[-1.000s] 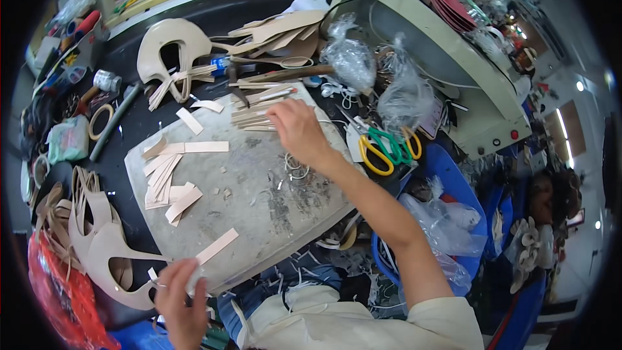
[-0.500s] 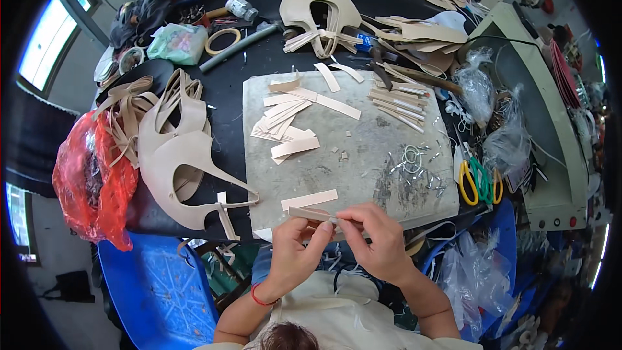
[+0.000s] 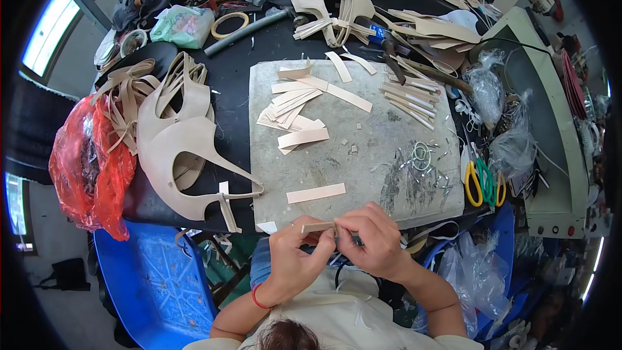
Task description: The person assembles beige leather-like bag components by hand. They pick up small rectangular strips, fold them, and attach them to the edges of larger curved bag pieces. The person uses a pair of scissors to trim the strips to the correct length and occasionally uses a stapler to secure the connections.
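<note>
At the near edge of the board, my left hand (image 3: 299,250) pinches a short, pale leather strip (image 3: 315,227) between thumb and fingers. My right hand (image 3: 370,242) is closed on the right end of the same strip, its fingertips meeting my left thumb. What lies between the fingertips there is too small to make out. Just beyond my hands a single flat strip (image 3: 316,193) rests on the worn grey board (image 3: 363,175). A loose pile of similar strips (image 3: 295,107) is farther back, and a row of narrow strips with white ends (image 3: 409,100) lies at the right.
Cut leather pieces (image 3: 172,149) hang together on the left by a red plastic bag (image 3: 94,168). Small metal bits and a wire ring (image 3: 421,155) are scattered on the board. Scissors with yellow handles (image 3: 473,185) lie right; blue bins (image 3: 155,285) stand below.
The strip has turned in my fingers, and less of its length shows. Both hands stay together at the board's near edge. The whole view has shifted slightly.
</note>
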Available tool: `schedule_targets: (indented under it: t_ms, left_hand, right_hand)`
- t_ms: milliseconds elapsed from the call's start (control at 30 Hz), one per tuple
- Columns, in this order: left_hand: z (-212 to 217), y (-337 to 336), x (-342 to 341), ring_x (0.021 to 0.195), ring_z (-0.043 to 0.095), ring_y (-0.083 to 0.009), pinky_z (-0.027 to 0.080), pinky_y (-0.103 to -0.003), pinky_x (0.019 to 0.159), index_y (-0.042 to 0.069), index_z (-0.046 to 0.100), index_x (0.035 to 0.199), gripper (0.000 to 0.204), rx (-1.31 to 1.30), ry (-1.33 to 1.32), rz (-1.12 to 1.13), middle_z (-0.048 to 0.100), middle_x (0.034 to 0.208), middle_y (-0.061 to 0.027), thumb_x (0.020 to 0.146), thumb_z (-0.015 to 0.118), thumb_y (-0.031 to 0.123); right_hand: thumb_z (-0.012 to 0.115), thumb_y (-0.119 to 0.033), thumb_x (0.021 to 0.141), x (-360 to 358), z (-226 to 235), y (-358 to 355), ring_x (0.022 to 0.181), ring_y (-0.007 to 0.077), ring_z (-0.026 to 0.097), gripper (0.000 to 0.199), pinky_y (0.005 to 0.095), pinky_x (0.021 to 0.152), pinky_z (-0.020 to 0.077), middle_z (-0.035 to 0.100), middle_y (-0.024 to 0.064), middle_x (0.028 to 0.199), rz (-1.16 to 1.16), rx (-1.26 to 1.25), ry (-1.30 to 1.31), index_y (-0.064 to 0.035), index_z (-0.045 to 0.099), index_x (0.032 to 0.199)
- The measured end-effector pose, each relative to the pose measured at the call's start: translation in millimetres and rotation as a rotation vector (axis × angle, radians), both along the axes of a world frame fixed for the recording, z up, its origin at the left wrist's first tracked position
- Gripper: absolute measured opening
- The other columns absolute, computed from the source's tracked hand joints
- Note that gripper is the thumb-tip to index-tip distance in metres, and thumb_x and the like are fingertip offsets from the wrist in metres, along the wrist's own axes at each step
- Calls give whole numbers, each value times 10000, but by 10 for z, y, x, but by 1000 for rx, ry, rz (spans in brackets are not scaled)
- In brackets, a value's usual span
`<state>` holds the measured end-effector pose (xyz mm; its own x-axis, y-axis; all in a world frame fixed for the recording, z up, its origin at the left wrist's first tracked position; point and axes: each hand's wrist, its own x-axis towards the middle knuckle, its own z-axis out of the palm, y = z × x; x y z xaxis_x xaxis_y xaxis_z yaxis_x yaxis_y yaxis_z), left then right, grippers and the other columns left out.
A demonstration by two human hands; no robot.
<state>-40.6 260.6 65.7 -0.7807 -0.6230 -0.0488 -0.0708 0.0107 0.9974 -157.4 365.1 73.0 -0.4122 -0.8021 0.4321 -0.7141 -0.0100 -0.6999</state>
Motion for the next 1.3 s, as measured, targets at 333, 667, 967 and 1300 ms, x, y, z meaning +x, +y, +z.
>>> schedule_targets:
  t_ms: [333,667,967,1300]
  left_hand:
    - [111,-348,-98,825,648,-215,568,-338,719,-19,498,974,177,259,117,206,591,985,-151,942,369,98]
    - [135,-112,-145,879,626,-205,558,-343,773,-75,519,1029,175,202,76,-34,597,1000,-148,933,413,27]
    - [51,-122,-102,911,631,-231,552,-338,807,-66,476,1076,195,341,28,-58,580,1020,-150,959,377,55]
    - [58,-253,-127,998,605,-252,540,-340,856,-83,417,1146,233,557,22,-146,537,1111,-178,970,352,54]
  right_hand:
    - [616,-57,814,-63,158,608,860,234,620,222,331,782,498,637,115,994,299,280,-278,-23,629,1033]
    - [605,-79,780,-1001,-53,861,767,280,543,70,385,681,459,538,111,799,-581,617,609,-19,577,802]
    - [566,-37,804,-1089,-45,829,623,236,632,44,333,577,483,630,117,702,-766,382,91,1,577,825]
    - [645,-27,829,-176,151,219,669,84,611,161,208,596,495,650,52,817,-96,247,-996,20,593,974]
